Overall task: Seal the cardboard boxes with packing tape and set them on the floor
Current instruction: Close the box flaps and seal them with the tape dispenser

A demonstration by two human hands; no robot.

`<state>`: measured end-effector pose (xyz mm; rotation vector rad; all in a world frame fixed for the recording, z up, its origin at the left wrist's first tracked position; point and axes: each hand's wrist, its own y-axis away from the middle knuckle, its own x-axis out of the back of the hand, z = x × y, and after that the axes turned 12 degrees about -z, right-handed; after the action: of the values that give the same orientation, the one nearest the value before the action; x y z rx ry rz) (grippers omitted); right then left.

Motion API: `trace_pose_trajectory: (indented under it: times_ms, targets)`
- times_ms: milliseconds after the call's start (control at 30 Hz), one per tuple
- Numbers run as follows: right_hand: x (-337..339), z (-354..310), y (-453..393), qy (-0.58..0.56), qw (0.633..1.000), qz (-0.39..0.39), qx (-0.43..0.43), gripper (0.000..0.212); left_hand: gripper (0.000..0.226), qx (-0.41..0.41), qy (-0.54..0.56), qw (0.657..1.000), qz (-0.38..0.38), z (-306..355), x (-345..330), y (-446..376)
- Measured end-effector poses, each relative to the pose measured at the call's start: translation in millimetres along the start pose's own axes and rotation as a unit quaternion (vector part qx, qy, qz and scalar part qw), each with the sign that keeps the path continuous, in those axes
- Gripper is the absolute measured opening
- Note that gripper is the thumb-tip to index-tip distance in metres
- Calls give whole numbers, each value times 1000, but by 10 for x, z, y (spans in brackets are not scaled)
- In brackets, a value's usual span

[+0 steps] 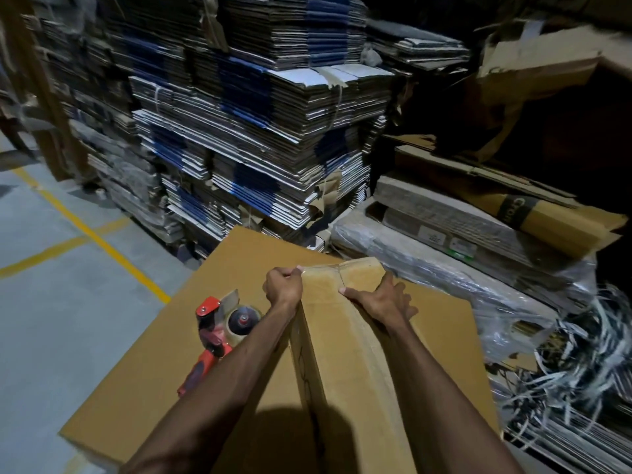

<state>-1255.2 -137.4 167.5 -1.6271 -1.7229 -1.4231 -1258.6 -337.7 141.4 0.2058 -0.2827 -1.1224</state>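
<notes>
**Far-end flaps being held shut, tape gun not yet in hand**

Narrow cardboard box (345, 354) stands on a big flat carton (143, 364) used as work surface, long axis running away from the person. Left hand (283, 285) curled in a fist grip on the box's far left corner. Right hand (383, 302) w/ thumb on the top face, fingers wrapped down the right side, pinching the end flaps together. Some clear tape looks to be on that end already; can't tell how much.

Tape dispenser (219, 333), red, lies on the carton just left of the box, near the left forearm, untouched.

Step, prob.: squaring/closing the far end before taping. Next calls for one hand to keep the flaps closed while the other fetches the dispenser. Floor (51, 268) to the left.

Bkgd: stacks of flattened cardboard (246, 131).
</notes>
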Motion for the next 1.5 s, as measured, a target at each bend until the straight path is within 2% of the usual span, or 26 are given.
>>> trace_pose_trajectory:
  times_ms: [167, 267, 367, 433, 467, 533, 633, 733, 833, 900, 1033, 1133, 1233, 1333, 1500]
  targets:
    - [-52, -66, -7, 12, 998, 35, -43, 139, 25, -40, -75, 996, 5, 178, -305, -134]
    - [-4, -37, -19, -18, 999, 47, -10, 118, 31, -130, -173, 976, -1, 150, -321, -173]
    - [79, 27, -115, 11, 979, 165, 115, 67, 27, -237, -320, 917, 1, 49, -343, -214]
    - [107, -28, -198, 57, 958, 178, 216, 40, 22, -310, -415, 855, 7, 39, -388, -238]
    - [110, -81, -236, 75, 951, 155, 256, 33, 20, -336, -449, 828, -1, 43, -416, -249]
    - [87, -180, -328, 97, 942, 112, 300, 33, 22, -354, -492, 795, -28, 73, -455, -254]
    - [70, -262, -511, 100, 938, 93, 318, 39, 24, -347, -517, 781, -46, 114, -445, -319]
    - [69, -299, -659, 99, 932, 73, 342, 34, 23, -344, -507, 787, -71, 204, -409, -382]
    - [68, -342, -738, 1, 945, 37, 326, 38, 34, -300, -450, 833, -114, 273, -398, -434]
    - [49, -344, -818, -32, 952, 32, 303, 42, 36, -286, -425, 848, -134, 248, -403, -460]
    - [97, -355, -868, -47, 955, 13, 292, 52, 26, -288, -415, 851, -143, 157, -460, -566]
    - [192, -320, -886, -12, 954, -27, 297, 44, 23, -272, -426, 847, -166, 177, -469, -640]
    - [254, -270, -909, 7, 948, -42, 316, 34, 32, -277, -445, 830, -192, 149, -449, -657]
    - [227, -276, -875, -3, 947, -30, 321, 32, 34, -277, -447, 828, -196, 146, -452, -661]
    - [301, -215, -940, -1, 942, -84, 324, 41, 37, -249, -440, 829, -238, 188, -396, -623]
